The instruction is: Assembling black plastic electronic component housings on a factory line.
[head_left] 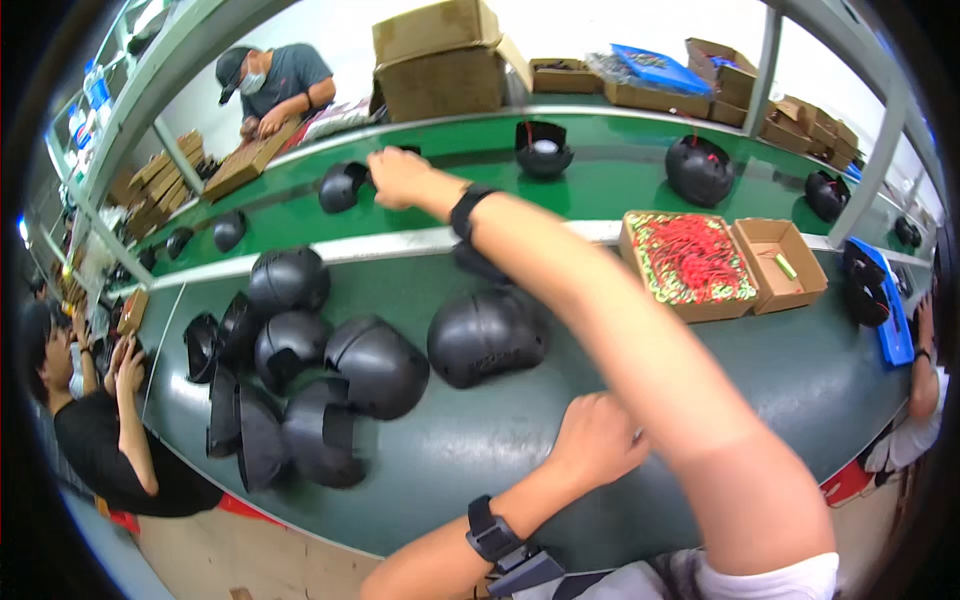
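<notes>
My right hand (402, 182) stretches across to the green conveyor belt, its fingers closed at the edge of a black domed shell (342, 190). A dark piece (410, 149) shows partly behind that hand, which hides most of it. Over the near table, my left hand (597, 438) is curled closed; a tiny shiny spot shows at its fingers, and what it holds is hidden. The closest shell to it on the table is a rounded black one (485, 338), apart from the hand. More black shells (378, 368) lie grouped to the left, some tipped on their sides.
A carton of red-wired parts (690, 265) and a carton with a small green cylinder (785, 290) stand right of my arm. Shells such as this one (700, 172) sit along the belt (620, 150). A blue tray (893, 330) lies far right. Co-workers sit left, right and beyond.
</notes>
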Available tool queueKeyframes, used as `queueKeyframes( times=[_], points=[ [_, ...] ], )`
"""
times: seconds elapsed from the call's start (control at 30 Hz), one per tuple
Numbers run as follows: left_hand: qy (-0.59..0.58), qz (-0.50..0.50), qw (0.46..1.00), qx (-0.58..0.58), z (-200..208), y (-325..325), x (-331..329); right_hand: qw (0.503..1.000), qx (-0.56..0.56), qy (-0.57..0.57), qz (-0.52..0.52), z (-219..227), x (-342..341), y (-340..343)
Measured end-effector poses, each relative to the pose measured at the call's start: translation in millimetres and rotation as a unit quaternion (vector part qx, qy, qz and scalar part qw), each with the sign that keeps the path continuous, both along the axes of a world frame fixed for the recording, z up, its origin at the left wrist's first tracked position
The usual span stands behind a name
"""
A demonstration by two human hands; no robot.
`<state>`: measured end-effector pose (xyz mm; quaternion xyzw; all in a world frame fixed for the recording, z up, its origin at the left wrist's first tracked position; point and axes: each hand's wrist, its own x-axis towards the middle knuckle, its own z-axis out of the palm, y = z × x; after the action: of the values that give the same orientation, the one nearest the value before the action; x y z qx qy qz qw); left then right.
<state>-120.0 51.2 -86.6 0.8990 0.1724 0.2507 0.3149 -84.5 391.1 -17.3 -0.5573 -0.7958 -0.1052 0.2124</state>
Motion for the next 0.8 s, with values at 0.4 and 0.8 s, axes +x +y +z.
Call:
queueKeyframes(
  times=[0.4,0.8],
  points=[
    [-0.075,0.023,0.997,0.017,4.6,3.7,2.7,0.991,-0.069,0.052,-0.102,46.8,38.6,-77.2],
    [-0.472,0.06,0.783,-0.399,9.3,2.9,-5.5,0.891,-0.083,0.436,0.098,18.2,102.9,-417.9]
  ],
)
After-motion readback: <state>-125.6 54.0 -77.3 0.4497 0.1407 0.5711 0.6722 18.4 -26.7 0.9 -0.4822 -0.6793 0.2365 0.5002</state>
